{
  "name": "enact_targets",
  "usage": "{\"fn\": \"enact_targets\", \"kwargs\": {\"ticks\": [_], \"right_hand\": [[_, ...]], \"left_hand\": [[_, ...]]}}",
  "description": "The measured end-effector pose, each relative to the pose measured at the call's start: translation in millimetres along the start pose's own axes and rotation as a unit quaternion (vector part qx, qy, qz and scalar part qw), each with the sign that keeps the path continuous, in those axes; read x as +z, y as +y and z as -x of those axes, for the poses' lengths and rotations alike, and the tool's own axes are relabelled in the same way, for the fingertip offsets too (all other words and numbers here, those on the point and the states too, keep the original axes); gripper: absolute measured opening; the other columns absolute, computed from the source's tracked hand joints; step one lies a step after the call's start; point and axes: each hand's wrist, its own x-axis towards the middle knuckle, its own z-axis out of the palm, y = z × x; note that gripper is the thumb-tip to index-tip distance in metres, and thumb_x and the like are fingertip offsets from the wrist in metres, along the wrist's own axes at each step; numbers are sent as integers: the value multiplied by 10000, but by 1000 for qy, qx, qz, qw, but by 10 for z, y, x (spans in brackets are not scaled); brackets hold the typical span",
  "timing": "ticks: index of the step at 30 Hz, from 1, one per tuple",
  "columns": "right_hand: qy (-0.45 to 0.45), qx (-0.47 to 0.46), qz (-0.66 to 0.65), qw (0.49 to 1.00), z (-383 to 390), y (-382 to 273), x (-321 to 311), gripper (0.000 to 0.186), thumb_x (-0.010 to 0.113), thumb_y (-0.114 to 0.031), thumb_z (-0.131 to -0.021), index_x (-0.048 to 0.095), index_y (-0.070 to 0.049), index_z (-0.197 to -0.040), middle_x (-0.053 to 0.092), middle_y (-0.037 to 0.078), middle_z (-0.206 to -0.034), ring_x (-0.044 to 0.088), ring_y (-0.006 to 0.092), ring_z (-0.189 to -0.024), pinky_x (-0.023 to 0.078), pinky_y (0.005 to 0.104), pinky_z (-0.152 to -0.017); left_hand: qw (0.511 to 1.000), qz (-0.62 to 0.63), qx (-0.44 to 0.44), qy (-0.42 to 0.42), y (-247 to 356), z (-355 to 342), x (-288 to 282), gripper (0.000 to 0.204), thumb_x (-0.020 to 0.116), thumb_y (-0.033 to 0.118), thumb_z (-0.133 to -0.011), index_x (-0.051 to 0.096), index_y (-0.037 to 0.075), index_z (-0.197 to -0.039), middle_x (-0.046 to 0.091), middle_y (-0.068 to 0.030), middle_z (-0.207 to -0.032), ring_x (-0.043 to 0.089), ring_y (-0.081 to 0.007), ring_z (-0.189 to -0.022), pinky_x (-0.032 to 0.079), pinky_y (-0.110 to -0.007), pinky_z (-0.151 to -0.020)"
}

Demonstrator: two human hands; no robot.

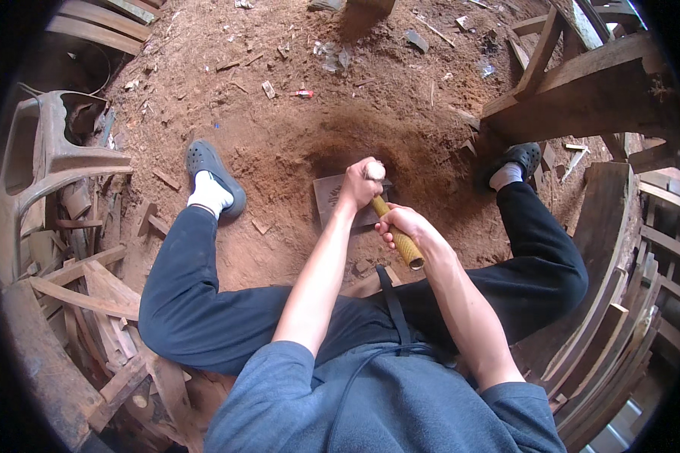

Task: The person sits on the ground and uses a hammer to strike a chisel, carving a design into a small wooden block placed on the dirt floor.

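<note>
My left hand (355, 186) is closed around a pale rod with a rounded end (374, 171), which sticks up out of the fist. Just nearer and to the right, my right hand (402, 222) grips a yellow handle (408, 250) with a textured surface and an open tube-like butt. This handle slants up toward the left fist; its far end is hidden there, so I cannot tell what tool it belongs to. Under both hands, a flat light-coloured board (327, 198) with dark marks in its middle lies in a shallow hollow of the dirt. My hands cover part of it.
My legs spread around the hollow, with a grey clog (217, 175) at left. A brown chair frame (53, 151) and scrap wood (91, 294) stand left. A thick timber beam (574, 98) and stacked planks (604, 249) are at right. Litter dots the dirt (227, 106).
</note>
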Motion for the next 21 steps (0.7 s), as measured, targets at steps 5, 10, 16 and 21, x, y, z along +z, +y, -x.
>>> {"fn": "enact_targets", "kwargs": {"ticks": [5, 10, 16, 21], "right_hand": [[30, -20, 3, 999, -35, 53, 8, 476, 487, 54, -712, 427, -25, -1178, 549, 82, -671, 504, 144, -435, 432, 312, -375], [28, -46, -16, 998, -8, 125, 81, 380, 498, 59, -679, 475, -21, -1050, 546, 81, -668, 510, 148, -431, 434, 302, -374], [20, -46, -34, 998, -8, 135, 85, 394, 498, 65, -666, 461, -15, -1050, 543, 95, -663, 514, 155, -432, 442, 304, -373], [21, -26, -44, 998, -24, 132, 68, 480, 499, 73, -667, 423, -22, -1131, 548, 93, -706, 513, 157, -435, 442, 310, -376]], "left_hand": [[961, 102, -40, -256, -19, -166, -265, 168, 678, -36, -559, 572, 40, -664, 614, -23, -651, 586, -101, -601, 479, -264, -574], [986, -75, 80, 124, 10, 30, 185, 168, 689, 101, -554, 588, 35, -672, 632, -90, -629, 646, -215, -597, 501, -335, -551], [960, -96, 50, 259, 33, 113, 411, 150, 647, 130, -578, 588, 56, -695, 614, -144, -652, 639, -319, -634, 500, -371, -565], [982, 141, -26, -120, -7, -37, -132, 164, 631, 27, -510, 550, 57, -650, 567, -6, -609, 546, -119, -556, 439, -264, -501]]}}
